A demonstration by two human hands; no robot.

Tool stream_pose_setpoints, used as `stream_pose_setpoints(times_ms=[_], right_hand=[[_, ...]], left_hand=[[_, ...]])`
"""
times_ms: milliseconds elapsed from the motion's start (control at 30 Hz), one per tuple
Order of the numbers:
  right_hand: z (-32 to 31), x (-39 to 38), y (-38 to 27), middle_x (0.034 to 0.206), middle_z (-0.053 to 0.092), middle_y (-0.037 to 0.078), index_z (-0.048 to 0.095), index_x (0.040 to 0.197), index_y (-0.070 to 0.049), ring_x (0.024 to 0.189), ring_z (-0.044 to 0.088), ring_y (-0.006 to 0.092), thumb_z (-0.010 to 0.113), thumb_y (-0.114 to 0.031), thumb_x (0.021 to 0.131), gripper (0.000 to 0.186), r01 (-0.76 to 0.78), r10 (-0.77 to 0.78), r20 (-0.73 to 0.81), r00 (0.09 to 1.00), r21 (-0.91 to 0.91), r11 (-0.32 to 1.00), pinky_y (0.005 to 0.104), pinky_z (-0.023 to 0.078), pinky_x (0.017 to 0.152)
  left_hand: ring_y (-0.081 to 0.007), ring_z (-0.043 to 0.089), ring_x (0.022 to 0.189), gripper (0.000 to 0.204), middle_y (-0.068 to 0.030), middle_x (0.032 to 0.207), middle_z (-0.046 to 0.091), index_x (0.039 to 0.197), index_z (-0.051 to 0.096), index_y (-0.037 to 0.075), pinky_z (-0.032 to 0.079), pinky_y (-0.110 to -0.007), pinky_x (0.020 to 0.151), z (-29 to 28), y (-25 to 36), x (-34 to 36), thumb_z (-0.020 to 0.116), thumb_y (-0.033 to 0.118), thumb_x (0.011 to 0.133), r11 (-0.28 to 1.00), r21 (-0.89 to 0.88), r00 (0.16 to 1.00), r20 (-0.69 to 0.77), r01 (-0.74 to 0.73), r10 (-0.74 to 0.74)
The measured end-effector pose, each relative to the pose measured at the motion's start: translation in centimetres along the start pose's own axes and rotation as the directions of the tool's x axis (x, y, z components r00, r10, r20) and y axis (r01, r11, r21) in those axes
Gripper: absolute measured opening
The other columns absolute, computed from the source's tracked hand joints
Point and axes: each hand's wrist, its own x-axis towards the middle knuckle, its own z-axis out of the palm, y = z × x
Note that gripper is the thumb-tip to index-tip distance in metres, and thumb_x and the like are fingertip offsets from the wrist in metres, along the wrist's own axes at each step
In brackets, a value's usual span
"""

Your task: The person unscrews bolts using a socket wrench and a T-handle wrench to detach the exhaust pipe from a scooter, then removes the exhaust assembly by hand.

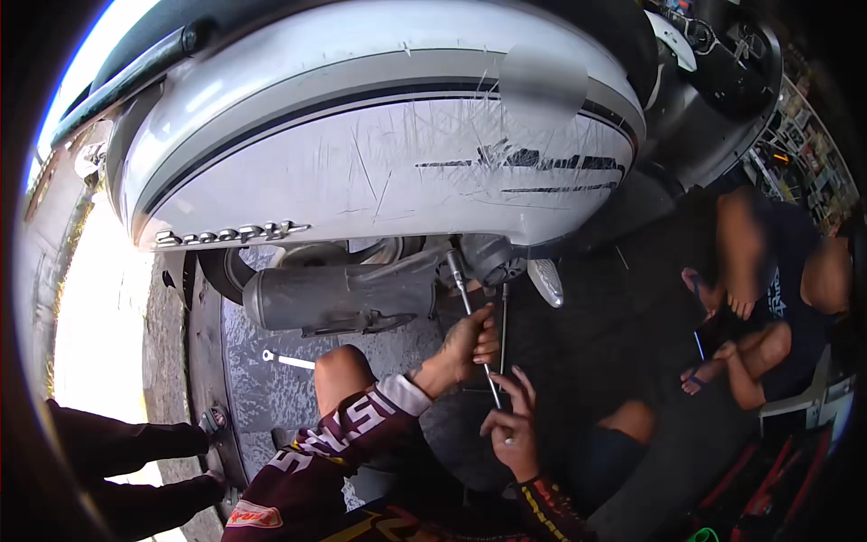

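My left hand (470,345) is wrapped round the shaft of a long metal socket wrench (465,294). The wrench's socket end reaches up under a scratched white motor scooter (361,172), beside its dark engine parts (492,257). Close to the wrench's lower end is my right hand (513,434), its fingers apart and partly bent; whether a fingertip touches the shaft I cannot tell. Just right of my left hand, a second thin metal rod (504,330) stands nearly upright; its lower end is unclear. The grey exhaust muffler (339,294) lies left of the wrench.
A ratchet-like wrench (287,360) lies on the wet-looking floor near my left knee (341,375). At the right sits a person (786,280) in dark clothes and sandals. Someone in dark trousers (135,452) stands at the left. Red-edged racks (768,479) are at lower right.
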Motion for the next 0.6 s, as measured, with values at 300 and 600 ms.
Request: stream_pose_setpoints(times_ms=[300,600], right_hand=[[0.4,-0.3,-1.6,0.129,0.045,0.008,0.063,0.089,-0.011,0.127,0.029,0.0349,0.052,0.008,0.067,0.032,0.01,-0.018,-0.028,0.999,-0.249,0.968,0.0432,0.027,0.103],[3.7,-8.8,5.2,0.092,0.056,0.005,0.047,0.106,-0.008,0.076,0.054,0.0123,0.046,-0.033,0.094,0.028,-0.349,0.69,-0.027,0.724,0.848,0.399,0.0247,0.043,0.064]], left_hand=[[-0.0087,0.022,0.037,0.039,0.0036,0.049,0.025,0.066,0.038,0.015,0.018,-0.023,0.033,0.8,-1.4,-0.1,0.039,0.042,0.094,0.999,-0.031,0.996,-0.079,-0.043,0.04],[-0.0087,0.018,0.035,0.046,0.0037,0.046,0.022,0.061,0.035,0.017,0.017,-0.024,0.032,1.0,-1.4,1.8,0.027,0.047,0.095,0.995,-0.086,0.992,0.123,0.049,-0.038]])
